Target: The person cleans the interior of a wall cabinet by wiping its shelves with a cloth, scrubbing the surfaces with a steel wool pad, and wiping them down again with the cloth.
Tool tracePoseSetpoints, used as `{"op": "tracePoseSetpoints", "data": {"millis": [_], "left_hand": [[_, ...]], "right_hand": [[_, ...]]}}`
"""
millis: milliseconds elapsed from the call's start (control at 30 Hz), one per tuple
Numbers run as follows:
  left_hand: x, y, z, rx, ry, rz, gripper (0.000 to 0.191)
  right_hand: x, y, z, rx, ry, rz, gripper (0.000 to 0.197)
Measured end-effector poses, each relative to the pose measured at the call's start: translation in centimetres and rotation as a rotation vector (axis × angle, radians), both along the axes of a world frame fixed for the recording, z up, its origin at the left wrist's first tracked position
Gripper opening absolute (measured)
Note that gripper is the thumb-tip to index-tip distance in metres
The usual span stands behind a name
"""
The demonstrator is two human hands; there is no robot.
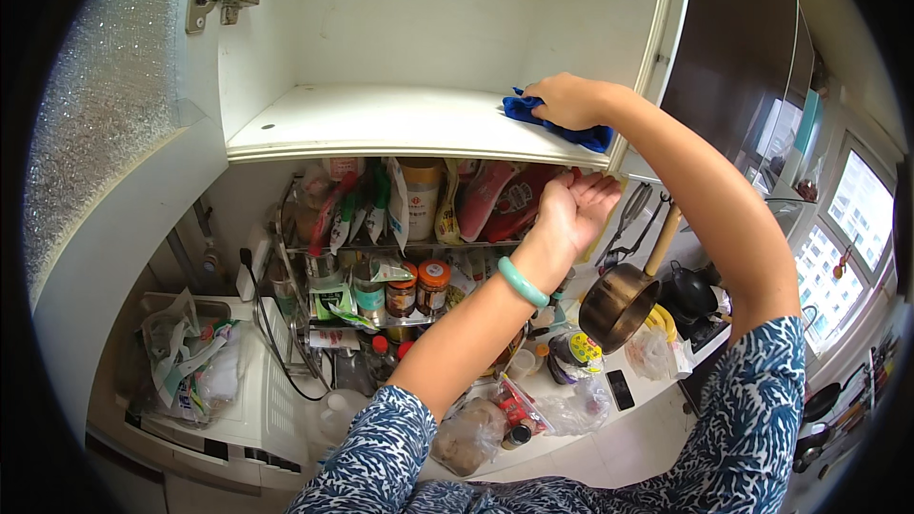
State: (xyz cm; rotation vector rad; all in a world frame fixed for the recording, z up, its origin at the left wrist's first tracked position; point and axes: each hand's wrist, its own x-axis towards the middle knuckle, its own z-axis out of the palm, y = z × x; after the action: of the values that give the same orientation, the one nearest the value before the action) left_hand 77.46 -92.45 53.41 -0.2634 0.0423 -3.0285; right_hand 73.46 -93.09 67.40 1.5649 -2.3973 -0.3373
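My right hand (571,101) presses a blue cloth (582,137) onto the white cabinet shelf (385,114), near its right front corner. Part of the cloth is hidden beneath the fingers. Just below the shelf's front edge, my left hand (575,207) is held palm up with slightly curled fingers and nothing in it. A pale green bangle (523,282) circles the left wrist. The cabinet's frosted glass door (107,86) stands swung out at the left.
Below the cabinet, a metal rack (335,248) holds jars, bottles and packets. A saucepan (618,307) hangs at the right beside kitchen tongs (628,218). Plastic bags (193,364) lie on a white appliance (275,371) at the lower left. A phone (620,390) rests on the counter.
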Motion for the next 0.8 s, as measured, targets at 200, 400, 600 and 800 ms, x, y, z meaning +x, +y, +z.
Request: {"op": "tracePoseSetpoints", "data": {"millis": [200,400,600,800], "left_hand": [[0.8,0.2,1.3,0.021,0.080,0.043,0.042],[2.0,0.7,2.3,-0.038,-0.048,0.092,0.033],[0.1,0.1,0.9,-0.054,0.073,0.087,0.028],[0.7,0.3,0.4,-0.119,-0.002,0.008,0.030]], "right_hand": [[2.5,3.7,-0.1,-0.042,0.000,0.105,0.041],[4.4,6.4,0.1,-0.046,-0.007,0.133,0.042],[5.6,8.6,0.0,-0.110,-0.061,0.240,0.045],[8.0,10.6,0.6,-0.113,-0.046,0.222,0.041]]}}
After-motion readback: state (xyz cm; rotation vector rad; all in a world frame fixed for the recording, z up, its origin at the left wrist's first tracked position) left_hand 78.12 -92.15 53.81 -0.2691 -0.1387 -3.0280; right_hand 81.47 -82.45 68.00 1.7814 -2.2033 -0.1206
